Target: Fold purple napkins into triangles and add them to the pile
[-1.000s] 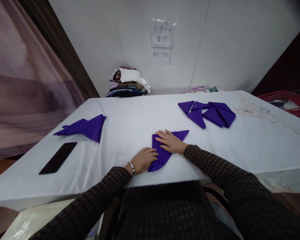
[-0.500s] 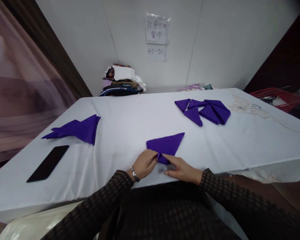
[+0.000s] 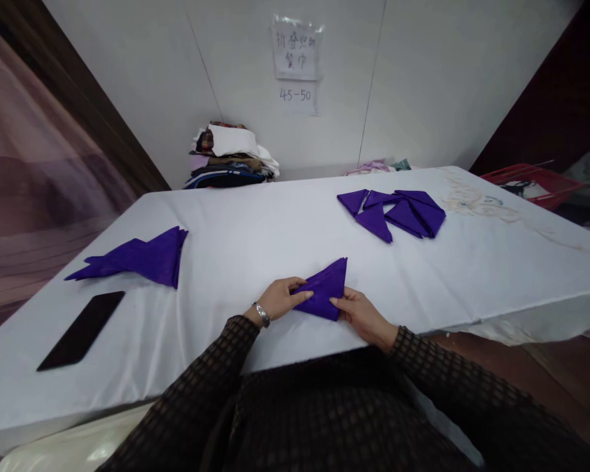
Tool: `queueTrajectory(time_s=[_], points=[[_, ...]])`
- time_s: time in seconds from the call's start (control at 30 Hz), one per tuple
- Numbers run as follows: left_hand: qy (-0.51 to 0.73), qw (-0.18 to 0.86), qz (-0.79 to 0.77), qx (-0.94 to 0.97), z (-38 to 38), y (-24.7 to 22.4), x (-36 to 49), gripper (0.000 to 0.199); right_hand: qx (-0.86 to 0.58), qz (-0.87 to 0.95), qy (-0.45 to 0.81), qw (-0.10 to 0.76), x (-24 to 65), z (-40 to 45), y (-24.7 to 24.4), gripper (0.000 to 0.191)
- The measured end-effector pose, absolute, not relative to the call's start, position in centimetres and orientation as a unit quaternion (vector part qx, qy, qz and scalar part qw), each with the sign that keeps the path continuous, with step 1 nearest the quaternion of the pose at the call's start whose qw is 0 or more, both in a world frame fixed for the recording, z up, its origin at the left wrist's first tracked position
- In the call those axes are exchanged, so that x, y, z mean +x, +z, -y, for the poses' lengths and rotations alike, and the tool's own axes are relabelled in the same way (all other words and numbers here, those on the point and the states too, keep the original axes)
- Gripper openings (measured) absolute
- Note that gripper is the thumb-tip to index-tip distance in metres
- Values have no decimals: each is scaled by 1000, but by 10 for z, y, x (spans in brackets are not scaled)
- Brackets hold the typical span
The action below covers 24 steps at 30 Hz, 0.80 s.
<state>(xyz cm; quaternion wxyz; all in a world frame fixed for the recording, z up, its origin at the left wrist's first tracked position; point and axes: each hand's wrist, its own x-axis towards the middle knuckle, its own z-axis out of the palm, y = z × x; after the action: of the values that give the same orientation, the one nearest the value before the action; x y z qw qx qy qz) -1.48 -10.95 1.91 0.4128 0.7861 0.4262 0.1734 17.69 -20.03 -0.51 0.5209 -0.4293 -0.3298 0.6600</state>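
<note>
A purple cloth napkin (image 3: pixel 323 288), folded into a layered triangle, is between my two hands near the front edge of the table. My left hand (image 3: pixel 281 300) pinches its left corner, thumb on top and fingers behind. At the right side, my right hand (image 3: pixel 362 313) grips the edge between thumb and fingers. Its point stands toward the upper right. On the left of the table lies another folded purple napkin (image 3: pixel 142 257), fanned at its right end. Several folded purple napkins (image 3: pixel 398 211) rest together toward the back right.
A flat black rectangular object (image 3: pixel 83 331) lies at the left of the white-covered table (image 3: pixel 226 242). Behind the table's far edge are a clothes stack (image 3: pixel 231 157) and a wall sign (image 3: pixel 295 59). A red basket (image 3: pixel 531 183) stands beyond the right edge.
The napkin in my hands has been raised and turned; its layered right edge now stands upright. My left hand moved up to its left corner, my right to its right edge. The view shifted slightly.
</note>
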Motion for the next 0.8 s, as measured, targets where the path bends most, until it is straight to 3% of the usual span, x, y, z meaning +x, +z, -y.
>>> queueTrajectory(time_s=[0.27, 0.8], points=[[211, 346, -465, 787, 113, -2, -9, 29, -409, 308, 712, 480, 189, 189, -1, 37], [203, 328, -484, 785, 112, -4, -7, 28, -531, 324, 638, 453, 215, 144, 9, 16]])
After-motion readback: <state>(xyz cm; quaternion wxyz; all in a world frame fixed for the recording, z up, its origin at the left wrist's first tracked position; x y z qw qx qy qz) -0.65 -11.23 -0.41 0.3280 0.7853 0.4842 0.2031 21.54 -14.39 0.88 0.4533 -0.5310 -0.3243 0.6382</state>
